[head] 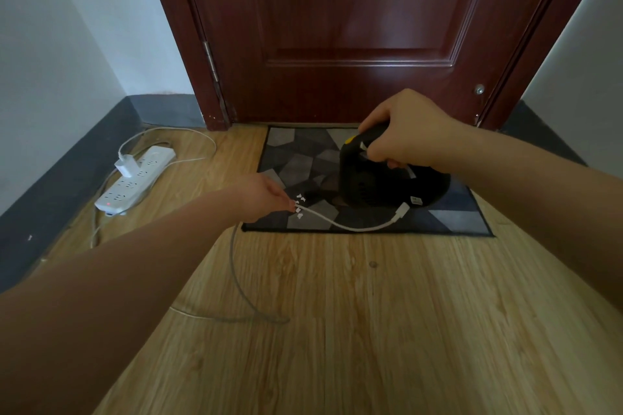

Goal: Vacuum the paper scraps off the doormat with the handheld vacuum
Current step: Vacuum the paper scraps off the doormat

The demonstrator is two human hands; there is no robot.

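Nearest is the left hand, pinching a white charging cable right by the paper scraps at the doormat's front left corner. Right hand grips the black handheld vacuum by its handle, sitting on the doormat's middle. Cable's plug end lies beside the vacuum's base. Power strip lies on the floor by the left wall.

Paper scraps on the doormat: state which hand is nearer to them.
Left. The left hand has its fingertips right beside the paper scraps, pinching the white cable. The right hand grips the vacuum, farther right.
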